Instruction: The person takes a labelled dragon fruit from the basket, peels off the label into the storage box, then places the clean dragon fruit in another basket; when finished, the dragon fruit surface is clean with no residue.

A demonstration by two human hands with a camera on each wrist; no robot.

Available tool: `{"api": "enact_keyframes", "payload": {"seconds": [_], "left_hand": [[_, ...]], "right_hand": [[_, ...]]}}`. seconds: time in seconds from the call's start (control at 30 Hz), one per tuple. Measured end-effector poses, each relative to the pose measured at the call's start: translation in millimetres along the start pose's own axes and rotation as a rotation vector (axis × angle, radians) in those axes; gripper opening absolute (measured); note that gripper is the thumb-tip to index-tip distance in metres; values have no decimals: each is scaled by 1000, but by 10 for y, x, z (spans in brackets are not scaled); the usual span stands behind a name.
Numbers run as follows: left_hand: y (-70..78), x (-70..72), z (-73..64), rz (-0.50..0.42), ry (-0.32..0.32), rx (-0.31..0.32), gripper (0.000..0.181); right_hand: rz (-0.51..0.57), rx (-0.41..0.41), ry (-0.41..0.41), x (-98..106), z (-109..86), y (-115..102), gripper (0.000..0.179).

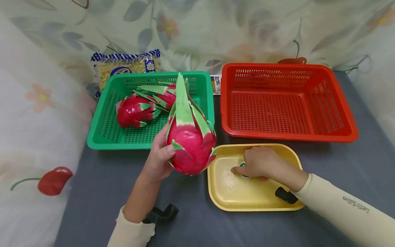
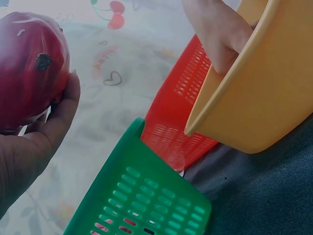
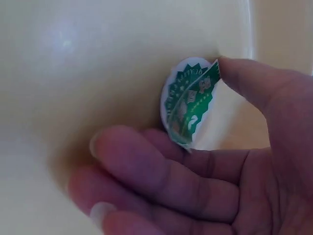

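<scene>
My left hand [image 1: 158,156] grips a large pink dragon fruit [image 1: 192,147] with green leaf tips, thumb on its side, above the table between the baskets. In the left wrist view its dark stem end [image 2: 43,61] shows. My right hand [image 1: 262,163] is down inside the yellow basin [image 1: 225,202]. There it pinches a round green-and-white sticker [image 3: 190,105] by its edges, thumb at the upper edge and fingers at the lower. One part of the sticker bends up from the white round. In the head view the hand covers most of it.
A green basket [image 1: 95,137] at the left holds more dragon fruit [image 1: 134,110]. At the right stands a red basket [image 1: 287,135]. Behind the green one leans a bag of pasta [image 1: 126,67]. Floral cloth [image 1: 197,34] hangs around the dark table [image 1: 102,192].
</scene>
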State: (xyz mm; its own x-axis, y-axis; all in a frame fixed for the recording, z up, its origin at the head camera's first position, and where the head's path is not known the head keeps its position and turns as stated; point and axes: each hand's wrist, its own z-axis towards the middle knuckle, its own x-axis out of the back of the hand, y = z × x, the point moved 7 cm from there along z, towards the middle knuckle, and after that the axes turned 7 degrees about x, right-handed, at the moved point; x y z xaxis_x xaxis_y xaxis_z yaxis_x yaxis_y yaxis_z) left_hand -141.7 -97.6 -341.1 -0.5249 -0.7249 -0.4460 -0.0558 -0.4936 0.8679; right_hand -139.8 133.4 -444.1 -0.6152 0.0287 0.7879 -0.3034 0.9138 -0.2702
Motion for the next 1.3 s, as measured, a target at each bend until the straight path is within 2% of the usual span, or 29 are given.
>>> {"api": "enact_keyframes", "payload": {"seconds": [0.1,0.17,0.33,0.4,0.43,0.53,0.67,0.77,0.83,0.93,1.07,1.2,1.3], "left_hand": [[-7,-10,1,-8,-4,9,77],[-9,-16,2,-5,-2,13,78],[-2,-20,-5,-5,0,11,77],[0,-20,-10,-9,1,13,76],[-1,-18,-11,-9,5,15,76],[-3,-21,-8,-10,1,15,77],[-7,-24,-4,-8,-1,16,77],[-12,-26,-3,-8,0,21,78],[-12,-29,-1,-9,-4,20,77],[-9,-33,5,-10,-10,12,76],[3,-31,8,-12,-12,-3,74],[4,-33,5,-4,-7,1,75],[8,-37,5,1,-1,5,77]], "right_hand": [[-78,6,14,28,-14,-31,64],[-63,15,-2,34,-23,-30,65],[175,18,-150,16,-32,56,60],[249,34,-175,11,-32,73,53],[251,49,-167,11,-28,73,50],[201,82,-112,2,-21,47,50],[60,21,-57,-1,-10,35,56],[-21,-36,-63,11,-14,46,61],[-35,-48,-93,16,-20,54,63],[55,-35,-165,13,-34,76,63],[217,18,-230,18,-53,111,51],[262,75,-199,8,-60,116,47],[232,53,-171,-9,-48,121,49]]}}
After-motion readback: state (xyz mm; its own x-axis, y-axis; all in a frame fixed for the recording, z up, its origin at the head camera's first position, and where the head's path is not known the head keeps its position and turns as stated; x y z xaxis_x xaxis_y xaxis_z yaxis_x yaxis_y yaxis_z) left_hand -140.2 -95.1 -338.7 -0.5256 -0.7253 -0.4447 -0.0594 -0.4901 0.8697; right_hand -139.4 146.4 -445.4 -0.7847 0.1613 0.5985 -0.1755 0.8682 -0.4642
